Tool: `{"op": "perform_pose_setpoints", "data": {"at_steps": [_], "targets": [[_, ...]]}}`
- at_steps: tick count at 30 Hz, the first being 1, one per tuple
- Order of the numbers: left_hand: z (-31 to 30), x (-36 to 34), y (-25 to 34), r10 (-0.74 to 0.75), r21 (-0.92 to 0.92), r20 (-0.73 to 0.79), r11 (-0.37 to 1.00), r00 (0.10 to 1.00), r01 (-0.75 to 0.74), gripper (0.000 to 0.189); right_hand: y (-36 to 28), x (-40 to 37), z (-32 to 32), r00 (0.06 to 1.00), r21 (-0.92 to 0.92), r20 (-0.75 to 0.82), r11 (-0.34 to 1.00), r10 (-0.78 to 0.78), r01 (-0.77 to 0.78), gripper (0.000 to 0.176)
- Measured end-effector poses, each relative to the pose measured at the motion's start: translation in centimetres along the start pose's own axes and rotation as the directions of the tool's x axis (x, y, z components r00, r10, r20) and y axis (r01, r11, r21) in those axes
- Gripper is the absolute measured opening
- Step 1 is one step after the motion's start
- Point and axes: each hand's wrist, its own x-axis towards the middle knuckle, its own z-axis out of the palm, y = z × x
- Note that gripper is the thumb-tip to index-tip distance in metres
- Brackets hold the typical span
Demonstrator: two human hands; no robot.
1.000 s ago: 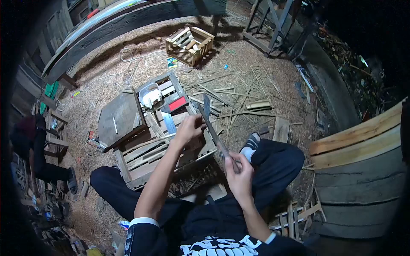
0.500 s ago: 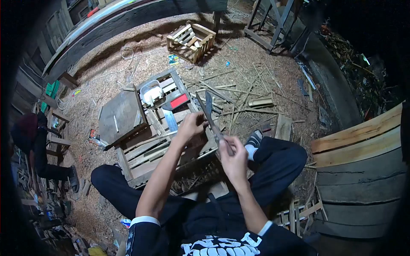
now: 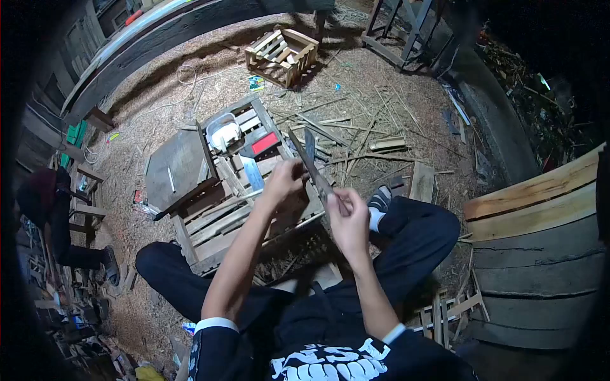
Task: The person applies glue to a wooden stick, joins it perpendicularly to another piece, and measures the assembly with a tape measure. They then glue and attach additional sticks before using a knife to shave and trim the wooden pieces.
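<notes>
My right hand [image 3: 348, 219] is closed round the handle end of a long, narrow, dark knife [image 3: 316, 178], which points up and to the left, away from me. Close to the knife's left side, my left hand [image 3: 284, 182] has its fingers curled in a pinch; what they hold, if anything, is hidden. A second dark, blade-like piece [image 3: 310, 143] shows beside the knife's far end. Beneath my hands stands a low slatted wooden table [image 3: 213, 254]. On it lie a saw [image 3: 252, 173], a red block-like thing [image 3: 264, 143] and a clear tub [image 3: 223, 133] with white contents.
A board [image 3: 178, 165] rests at the table's left. Beyond stands a slatted wooden crate [image 3: 273, 60]. Thin strips [image 3: 362, 133] litter the sawdust floor. Planks [image 3: 534, 254] are at right. Another person [image 3: 60, 216] is at far left. A long bench [image 3: 190, 38] spans the back.
The view has shifted slightly. Both hands and the knife keep nearly the same pose, with the knife's handle end drawn a little up into my right hand.
</notes>
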Motion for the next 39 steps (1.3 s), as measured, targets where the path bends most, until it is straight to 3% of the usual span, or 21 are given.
{"op": "perform_pose_setpoints", "data": {"at_steps": [3,5,7,9,11,13,14,17,18,19,22,24,25,26,27,29,31,33,35,37,39], "targets": [[-0.5,1.2,-0.6,0.004,0.100,0.070,0.995,0.998,-0.011,0.028,-2.0,-1.8,-1.2,0.998,-0.021,-0.021,0.998,-0.063,0.063,0.022],[-0.4,1.0,-0.3,-0.065,-0.021,0.060,0.998,0.996,0.067,0.027,-0.7,-3.5,-2.4,0.999,-0.039,-0.035,0.999,0.019,-0.020,0.021],[-0.7,1.6,0.5,-0.082,0.063,0.102,0.995,0.991,0.075,0.026,-0.5,-1.9,-0.9,0.991,-0.033,-0.054,0.992,-0.123,0.121,0.022],[-0.5,1.2,-0.2,-0.028,-0.037,0.084,0.999,0.996,0.031,0.023,-2.4,0.7,-0.2,0.998,-0.180,0.041,0.983,0.046,-0.038,0.023],[-0.2,1.6,-0.8,-0.010,0.000,0.081,1.000,0.997,0.010,0.023,0.5,-1.5,-1.8,0.972,-0.033,-0.047,0.973,-0.230,0.229,0.021],[0.1,1.3,-1.5,0.010,-0.088,0.071,0.996,0.997,-0.003,0.026,-0.2,-3.1,-3.1,0.999,-0.069,-0.037,0.997,0.024,-0.026,0.021],[0.2,0.7,-0.6,0.058,0.007,-0.045,0.998,0.997,-0.058,0.027,-0.5,-2.8,-2.6,0.998,-0.067,-0.058,0.998,-0.025,0.021,0.021],[1.4,0.9,-4.2,0.050,0.054,-0.031,0.997,0.998,-0.048,0.025,0.1,1.1,-0.3,0.998,-0.103,-0.006,0.993,-0.057,0.056,0.022],[-1.0,1.3,0.7,-0.081,0.031,0.150,0.997,0.985,0.077,0.026,0.6,1.0,-0.4,0.991,-0.093,-0.017,0.987,-0.134,0.132,0.022],[-0.9,1.2,0.7,-0.114,0.103,0.106,0.989,0.988,0.103,0.027,0.1,-0.3,-1.2,0.989,-0.090,-0.014,0.986,-0.144,0.142,0.022],[-0.2,0.8,0.2,-0.080,0.043,0.050,0.996,0.996,0.078,0.027,-1.1,-3.3,-3.0,0.999,-0.023,-0.050,1.000,-0.007,0.005,0.021],[0.6,0.6,-0.9,0.110,-0.025,-0.103,0.993,0.989,-0.113,0.025,-0.1,-0.9,-1.8,0.996,-0.071,-0.040,0.994,-0.084,0.081,0.021],[0.1,0.2,-0.4,0.103,-0.021,-0.095,0.994,0.990,-0.106,0.025,-0.5,0.1,-1.1,0.988,-0.124,-0.025,0.981,-0.155,0.151,0.021],[-0.3,0.5,0.2,0.014,0.005,0.018,1.000,1.000,-0.014,0.025,-1.3,0.7,-0.9,0.999,-0.096,0.013,0.995,-0.037,0.038,0.021],[-0.9,1.4,0.6,-0.068,0.044,0.119,0.997,0.990,0.064,0.025,-1.4,0.3,-1.2,0.999,-0.090,0.008,0.995,-0.048,0.049,0.021],[0.2,1.2,-1.4,-0.054,-0.021,0.110,0.998,0.992,0.057,0.023,-0.7,-2.3,-2.4,0.996,0.014,-0.038,0.997,-0.081,0.081,0.022],[0.4,0.9,-1.2,0.017,-0.171,0.019,0.985,1.000,-0.014,0.021,-1.3,-3.0,-3.1,1.000,-0.008,-0.017,1.000,-0.021,0.021,0.022],[-0.4,1.3,0.0,0.017,-0.095,0.035,0.995,0.999,-0.013,0.020,-1.4,-1.5,-1.9,0.989,-0.068,-0.038,0.988,-0.144,0.141,0.021],[-0.5,1.1,0.7,-0.074,-0.059,0.112,0.995,0.991,0.081,0.019,-0.5,0.3,-0.9,0.998,-0.025,-0.016,0.998,-0.063,0.063,0.021],[-0.8,1.5,0.1,-0.099,0.030,0.175,0.995,0.980,0.095,0.022,-0.9,-1.2,-1.5,0.996,-0.037,-0.019,0.995,-0.092,0.091,0.021],[-0.7,1.7,-0.6,-0.041,0.079,0.085,0.996,0.996,0.034,0.024,-3.2,-3.5,-3.7,1.000,-0.103,0.009,0.995,-0.002,0.003,0.020]]}}
